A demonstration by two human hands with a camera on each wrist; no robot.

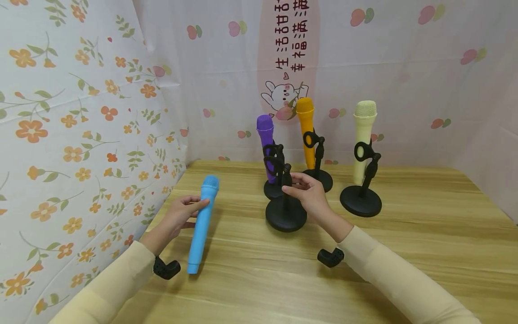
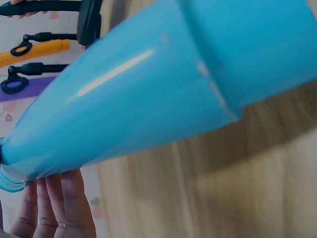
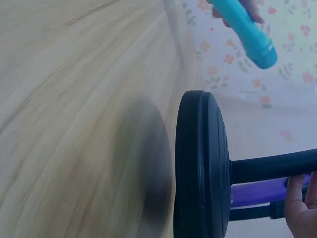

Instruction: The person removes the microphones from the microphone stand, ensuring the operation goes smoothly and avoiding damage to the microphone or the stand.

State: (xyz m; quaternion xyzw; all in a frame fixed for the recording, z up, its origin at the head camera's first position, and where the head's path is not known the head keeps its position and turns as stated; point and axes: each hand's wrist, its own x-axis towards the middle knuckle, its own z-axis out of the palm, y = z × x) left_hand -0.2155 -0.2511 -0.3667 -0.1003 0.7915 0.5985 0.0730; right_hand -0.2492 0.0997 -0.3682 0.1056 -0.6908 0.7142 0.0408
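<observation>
My left hand (image 1: 183, 216) grips a light blue microphone (image 1: 203, 227) just below its head, the head tilted up and away, the tail end toward me. In the left wrist view the blue handle (image 2: 119, 94) fills much of the picture, fingers beneath it. My right hand (image 1: 309, 193) pinches the upright pole of a black microphone stand (image 1: 286, 215), whose ring holder holds nothing. The round base (image 3: 200, 163) shows close over the wooden table in the right wrist view. Just behind it, a purple microphone (image 1: 265, 130) sits in another black stand.
An orange microphone (image 1: 306, 117) stands in its black holder at the back, and a pale yellow microphone (image 1: 365, 130) in another stand (image 1: 361, 201) to the right. All are on the wooden table (image 1: 251, 279). Floral cloth (image 1: 73, 135) hangs along the left; a printed curtain (image 1: 226, 81) hangs behind.
</observation>
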